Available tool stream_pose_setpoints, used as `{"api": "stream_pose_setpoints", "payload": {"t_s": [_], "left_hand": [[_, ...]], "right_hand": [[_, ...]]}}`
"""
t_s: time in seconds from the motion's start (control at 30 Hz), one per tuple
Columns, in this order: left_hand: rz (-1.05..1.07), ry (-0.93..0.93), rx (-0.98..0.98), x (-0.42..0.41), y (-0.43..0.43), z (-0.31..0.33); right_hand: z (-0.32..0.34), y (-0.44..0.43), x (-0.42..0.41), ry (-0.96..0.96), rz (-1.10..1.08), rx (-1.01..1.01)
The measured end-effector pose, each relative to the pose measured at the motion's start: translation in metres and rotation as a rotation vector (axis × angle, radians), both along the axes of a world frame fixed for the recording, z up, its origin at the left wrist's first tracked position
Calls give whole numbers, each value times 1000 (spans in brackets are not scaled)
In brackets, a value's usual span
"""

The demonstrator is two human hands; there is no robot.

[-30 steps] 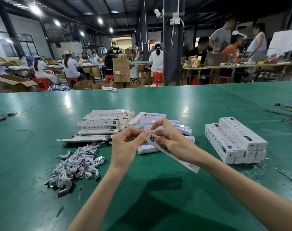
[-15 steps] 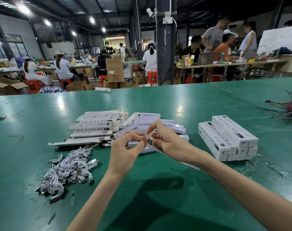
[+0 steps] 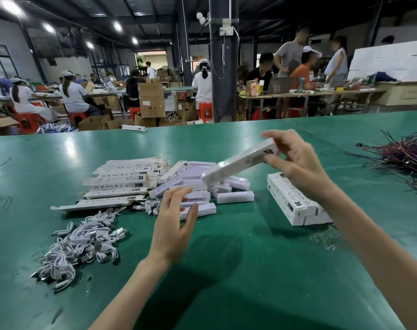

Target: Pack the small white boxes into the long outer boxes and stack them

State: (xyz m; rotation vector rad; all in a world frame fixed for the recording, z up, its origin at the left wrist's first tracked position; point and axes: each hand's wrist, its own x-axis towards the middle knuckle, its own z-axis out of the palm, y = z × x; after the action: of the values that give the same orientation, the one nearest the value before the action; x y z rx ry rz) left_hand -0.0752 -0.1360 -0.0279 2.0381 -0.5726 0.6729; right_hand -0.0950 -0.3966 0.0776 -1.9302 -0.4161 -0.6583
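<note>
My right hand (image 3: 295, 163) grips one end of a long white outer box (image 3: 241, 163), blurred, held in the air and tilted down to the left, above the table. My left hand (image 3: 174, 225) is empty with its fingers spread, just in front of the loose pile of small white boxes (image 3: 235, 196). A stack of flat, unfilled outer boxes (image 3: 121, 179) lies left of that pile. A neat stack of packed long boxes (image 3: 291, 198) sits under my right wrist, partly hidden by my forearm.
A heap of white cables (image 3: 78, 244) lies at the front left on the green table (image 3: 226, 270). Dark and red wires (image 3: 403, 158) spread at the far right. A scrap of clear plastic (image 3: 324, 239) lies by the packed stack. People work at tables behind.
Both hands held the long box together low over the table. Now my right hand has lifted it up and to the right, and my left hand has let go and dropped toward the small boxes.
</note>
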Motion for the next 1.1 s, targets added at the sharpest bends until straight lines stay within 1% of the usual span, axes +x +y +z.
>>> {"api": "stream_pose_setpoints", "payload": {"t_s": [0.07,0.1,0.2,0.27,0.37,0.43,0.6,0.73,0.9,1.03,1.1], "left_hand": [[69,-103,118,1,-2,-8],[88,-151,172,2,-3,-12],[139,-217,259,4,-7,-21],[190,-211,281,6,-9,-23],[247,-177,310,7,-9,-24],[269,-162,306,6,-8,-24],[275,-179,320,4,-8,-24],[273,-197,325,3,-7,-24],[276,-203,318,2,-7,-25],[274,-202,320,1,-8,-24],[269,-191,327,0,-8,-23]], "right_hand": [[-11,-20,-1,-131,-228,-68],[-19,-28,-1,-160,-310,-98],[-50,-42,0,-206,-467,-218],[-68,-47,1,-235,-519,-356],[-83,-48,2,-183,-584,-570],[-88,-49,5,-129,-672,-678],[-95,-53,10,-21,-931,-831],[-97,-55,11,28,-999,-841],[-97,-57,11,74,-1027,-760],[-97,-57,12,186,-1010,-655],[-96,-57,11,231,-1002,-644]]}}
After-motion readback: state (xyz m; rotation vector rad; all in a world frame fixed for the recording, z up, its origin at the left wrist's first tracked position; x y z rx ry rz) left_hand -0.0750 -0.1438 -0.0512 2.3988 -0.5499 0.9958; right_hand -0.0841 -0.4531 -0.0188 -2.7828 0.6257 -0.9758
